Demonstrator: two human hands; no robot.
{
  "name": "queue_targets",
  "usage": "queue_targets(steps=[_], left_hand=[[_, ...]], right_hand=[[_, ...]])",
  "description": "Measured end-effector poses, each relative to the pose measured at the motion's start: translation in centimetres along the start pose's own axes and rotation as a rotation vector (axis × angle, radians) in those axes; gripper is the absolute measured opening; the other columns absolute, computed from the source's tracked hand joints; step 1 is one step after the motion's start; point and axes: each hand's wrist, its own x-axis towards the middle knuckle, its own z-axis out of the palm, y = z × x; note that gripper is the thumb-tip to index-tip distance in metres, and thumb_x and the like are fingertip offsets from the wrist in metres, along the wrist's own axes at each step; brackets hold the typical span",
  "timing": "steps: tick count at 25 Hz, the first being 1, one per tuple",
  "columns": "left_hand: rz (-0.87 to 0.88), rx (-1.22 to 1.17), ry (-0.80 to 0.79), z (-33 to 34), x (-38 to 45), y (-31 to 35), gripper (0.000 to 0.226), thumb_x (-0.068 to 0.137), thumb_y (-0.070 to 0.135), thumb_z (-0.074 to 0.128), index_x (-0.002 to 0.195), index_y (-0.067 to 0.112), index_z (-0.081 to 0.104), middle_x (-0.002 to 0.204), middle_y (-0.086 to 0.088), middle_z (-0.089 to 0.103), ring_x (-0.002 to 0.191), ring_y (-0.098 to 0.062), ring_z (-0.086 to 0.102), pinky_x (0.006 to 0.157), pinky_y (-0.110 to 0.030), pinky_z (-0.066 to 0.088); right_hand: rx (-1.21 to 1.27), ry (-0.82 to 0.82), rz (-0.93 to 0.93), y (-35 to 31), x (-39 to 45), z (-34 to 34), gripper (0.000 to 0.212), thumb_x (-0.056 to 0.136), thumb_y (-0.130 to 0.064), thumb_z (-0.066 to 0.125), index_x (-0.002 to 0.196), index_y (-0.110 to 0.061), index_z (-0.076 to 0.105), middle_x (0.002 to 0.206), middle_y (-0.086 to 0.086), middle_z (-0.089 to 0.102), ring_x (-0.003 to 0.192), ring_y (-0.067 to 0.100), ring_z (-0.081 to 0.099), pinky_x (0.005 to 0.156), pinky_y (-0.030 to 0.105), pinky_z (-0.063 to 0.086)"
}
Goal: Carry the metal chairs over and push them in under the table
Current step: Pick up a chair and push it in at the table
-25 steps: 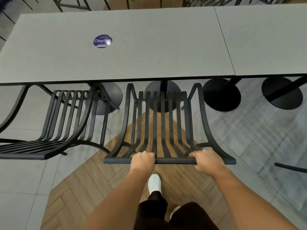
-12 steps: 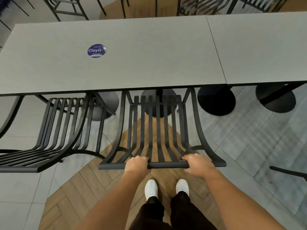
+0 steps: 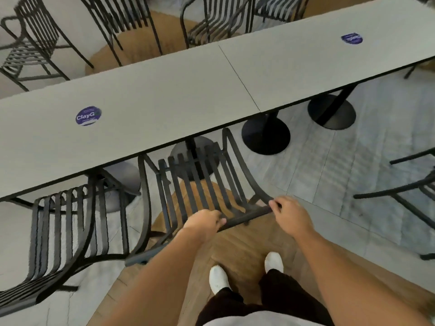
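A black slatted metal chair (image 3: 197,182) stands in front of me with its seat tucked under the long grey table (image 3: 164,97). My left hand (image 3: 203,223) is curled over the top rail of its backrest. My right hand (image 3: 292,214) rests at the rail's right end, fingers on the bar. A second black metal chair (image 3: 70,227) stands to the left, its seat also partly under the table edge.
Black round table bases (image 3: 266,135) stand under the table. Another chair (image 3: 404,191) juts in from the right. Several more chairs (image 3: 131,17) stand beyond the table's far side. Blue round stickers (image 3: 88,116) lie on the tabletop. My white shoes (image 3: 219,278) stand on wood floor.
The chair has slid further under the table. The view has swung to the right and tilted, so the table now runs diagonally. My right hand's grip on the rail looks looser.
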Motion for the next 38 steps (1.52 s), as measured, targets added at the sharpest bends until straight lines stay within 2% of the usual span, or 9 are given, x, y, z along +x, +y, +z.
queue_targets(steps=[3,7,9,14,18,22,28,34,38], left_hand=[[0.115,0.11,0.046,-1.2,1.9,6.1,0.037,0.111,0.031,0.036,0.143,0.022,0.052,0.13,-0.007,0.063,0.116,-0.031,0.061,0.095,-0.046,0.052],[0.253,0.22,0.051,-1.8,4.7,16.7,0.043,0.112,0.03,0.032,0.153,0.027,0.042,0.137,-0.01,0.061,0.112,-0.033,0.063,0.09,-0.047,0.054],[0.291,0.28,0.028,-1.0,6.1,22.5,0.045,0.111,0.029,0.032,0.156,0.03,0.038,0.134,-0.012,0.063,0.104,-0.033,0.066,0.084,-0.046,0.056],[0.406,0.354,-0.087,3.9,9.3,37.2,0.047,0.111,0.03,0.035,0.157,0.025,0.039,0.15,-0.012,0.052,0.13,-0.032,0.054,0.106,-0.043,0.046],[0.513,0.446,-0.178,7.9,10.5,47.3,0.046,0.111,0.033,0.036,0.156,0.024,0.04,0.149,-0.01,0.053,0.13,-0.03,0.055,0.108,-0.041,0.045],[0.583,0.506,-0.193,8.6,13.0,54.7,0.046,0.11,0.037,0.037,0.154,0.025,0.044,0.141,-0.01,0.06,0.125,-0.029,0.057,0.107,-0.041,0.046],[0.637,0.552,-0.185,6.3,19.5,61.9,0.046,0.109,0.037,0.039,0.153,0.026,0.045,0.14,-0.008,0.061,0.124,-0.026,0.058,0.105,-0.039,0.047],[0.661,0.584,-0.209,0.8,29.5,66.7,0.044,0.109,0.035,0.039,0.152,0.026,0.046,0.137,-0.006,0.063,0.122,-0.025,0.059,0.1,-0.034,0.048],[0.681,0.651,-0.22,-5.2,36.8,69.9,0.044,0.11,0.033,0.038,0.153,0.023,0.046,0.14,-0.008,0.06,0.123,-0.027,0.058,0.098,-0.035,0.047]], right_hand=[[-0.017,0.039,0.169,5.7,-0.7,-2.0,0.035,0.105,-0.038,0.045,0.123,-0.019,0.069,0.13,-0.001,0.06,0.117,0.023,0.055,0.09,0.036,0.049],[0.051,-0.082,0.426,15.6,-3.1,-5.4,0.031,0.101,-0.04,0.051,0.106,-0.018,0.072,0.109,0.003,0.069,0.094,0.021,0.063,0.082,0.034,0.053],[0.055,-0.155,0.469,20.7,-5.1,-7.3,0.033,0.102,-0.043,0.05,0.112,-0.019,0.069,0.114,0.004,0.069,0.1,0.021,0.063,0.087,0.033,0.051],[0.074,-0.187,0.586,34.3,-10.4,-13.1,0.041,0.104,-0.044,0.046,0.126,-0.013,0.064,0.128,0.006,0.065,0.114,0.022,0.061,0.091,0.029,0.046],[0.116,-0.136,0.719,43.2,-14.2,-17.1,0.044,0.106,-0.043,0.045,0.125,-0.009,0.065,0.126,0.01,0.066,0.114,0.025,0.061,0.094,0.033,0.047],[0.187,-0.056,0.789,48.2,-14.7,-19.5,0.042,0.104,-0.044,0.045,0.123,-0.012,0.065,0.122,0.009,0.067,0.109,0.025,0.062,0.092,0.036,0.049],[0.232,-0.045,0.836,51.4,-11.0,-21.6,0.039,0.104,-0.044,0.045,0.122,-0.015,0.064,0.12,0.007,0.066,0.107,0.024,0.062,0.091,0.037,0.05],[0.289,-0.068,0.885,54.4,-0.9,-26.0,0.042,0.104,-0.044,0.045,0.126,-0.013,0.064,0.124,0.009,0.066,0.113,0.026,0.062,0.098,0.038,0.05],[0.379,-0.026,0.954,55.5,7.9,-30.7,0.038,0.1,-0.041,0.051,0.116,-0.013,0.07,0.113,0.01,0.07,0.106,0.029,0.066,0.09,0.039,0.053]])
